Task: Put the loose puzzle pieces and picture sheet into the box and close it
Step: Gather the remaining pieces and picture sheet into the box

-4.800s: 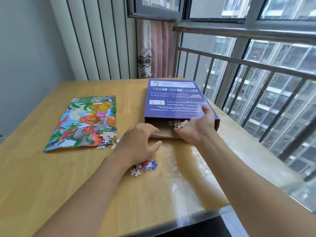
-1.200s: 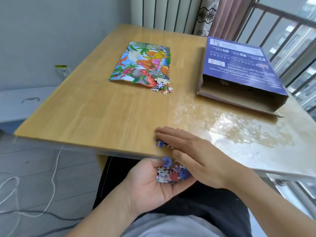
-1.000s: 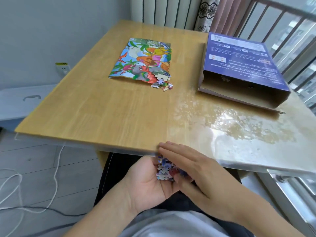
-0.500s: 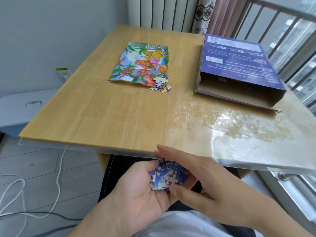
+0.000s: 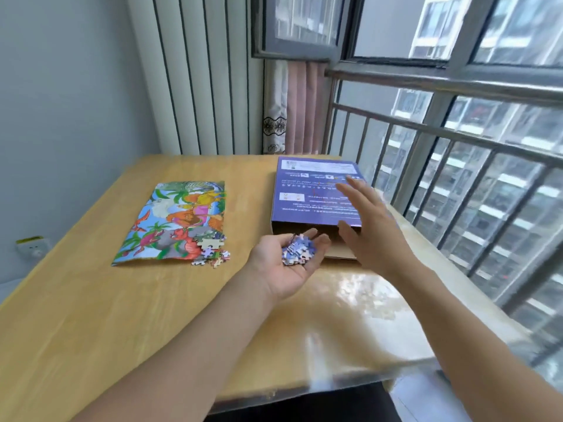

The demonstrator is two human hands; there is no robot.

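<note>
Purple box: flat printed cardboard, lying on the wooden table, open mouth facing me
Left hand: cupped palm-up, cradling a heap of small puzzle pieces just before the mouth
Right hand: fingers spread, hovering over the box's near end, holding nothing
How: I'd steady the top panel, tilt my palm low into the mouth
Left over: colourful dinosaur picture sheet, a few loose pieces on its corner
</note>
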